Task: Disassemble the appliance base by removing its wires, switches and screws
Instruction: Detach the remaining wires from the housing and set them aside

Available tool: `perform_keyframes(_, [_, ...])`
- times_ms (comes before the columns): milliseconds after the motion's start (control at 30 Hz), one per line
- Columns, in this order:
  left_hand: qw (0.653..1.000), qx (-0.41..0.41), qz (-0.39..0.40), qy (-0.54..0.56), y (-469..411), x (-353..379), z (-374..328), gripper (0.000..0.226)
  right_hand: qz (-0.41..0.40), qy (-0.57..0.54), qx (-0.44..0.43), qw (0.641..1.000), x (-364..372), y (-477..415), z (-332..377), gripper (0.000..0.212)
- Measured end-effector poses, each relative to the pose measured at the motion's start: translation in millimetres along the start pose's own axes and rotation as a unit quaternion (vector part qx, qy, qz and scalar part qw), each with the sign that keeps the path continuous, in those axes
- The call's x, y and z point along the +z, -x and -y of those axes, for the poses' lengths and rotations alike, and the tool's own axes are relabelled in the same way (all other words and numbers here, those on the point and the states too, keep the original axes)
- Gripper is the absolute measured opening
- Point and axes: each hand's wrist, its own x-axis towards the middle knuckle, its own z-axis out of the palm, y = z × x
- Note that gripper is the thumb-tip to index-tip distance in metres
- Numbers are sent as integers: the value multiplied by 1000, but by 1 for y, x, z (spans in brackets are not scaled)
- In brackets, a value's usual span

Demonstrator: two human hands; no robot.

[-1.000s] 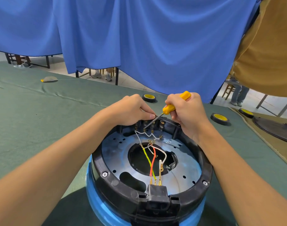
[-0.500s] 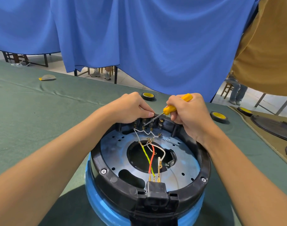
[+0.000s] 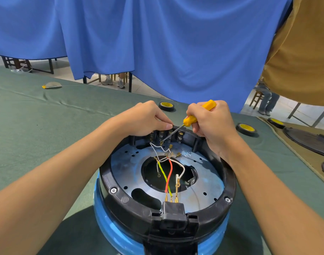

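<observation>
While the right hand (image 3: pixel 212 126) grips the yellow screwdriver (image 3: pixel 189 120) against the far-rim switch terminals (image 3: pixel 162 135) of the appliance base (image 3: pixel 120 192), the left hand (image 3: pixel 144 118) pinches its rim; a slipped tip could jab those fingers (image 3: pixel 167 125).

Bright, even daylight (soft shadows only), sharp focus, with wide-angle bending at the edges.

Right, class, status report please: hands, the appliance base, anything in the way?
Right hand grips yellow screwdriver, tip at the switches. Left hand grips switches at far rim. Appliance base: rim screws in, some wires loose. Nothing in the way.
</observation>
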Motion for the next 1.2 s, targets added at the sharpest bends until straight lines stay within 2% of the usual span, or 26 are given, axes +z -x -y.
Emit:
perform_keyframes(167, [1000, 1, -5, 3, 0, 1, 0, 19, -22, 11, -45, 999, 1, 5, 5, 34])
perform_keyframes(500, [1000, 8, -9, -2, -2, 1, 3, 19, 18, 87, -70, 994, 4, 7, 5, 34])
perform_keyframes(700, [1000, 17, 15, -6, 0, -2, 3, 22, 4, 1, -53, 999, 2, 7, 5, 31])
perform_keyframes(833, [998, 16, 54, -34, 6, -14, 3, 29, 63, 5, -58, 996, 2, 9, 6, 29])
perform_keyframes(1000, [997, -17, 31, -75, 16, -26, 5, 32, 83, 68, -88, 990, 3, 11, 7, 30])
perform_keyframes(1200, [999, -24, -31, 19, 24, -13, 20, 18, 79, 102, -108, 986, 4, 14, 11, 32])
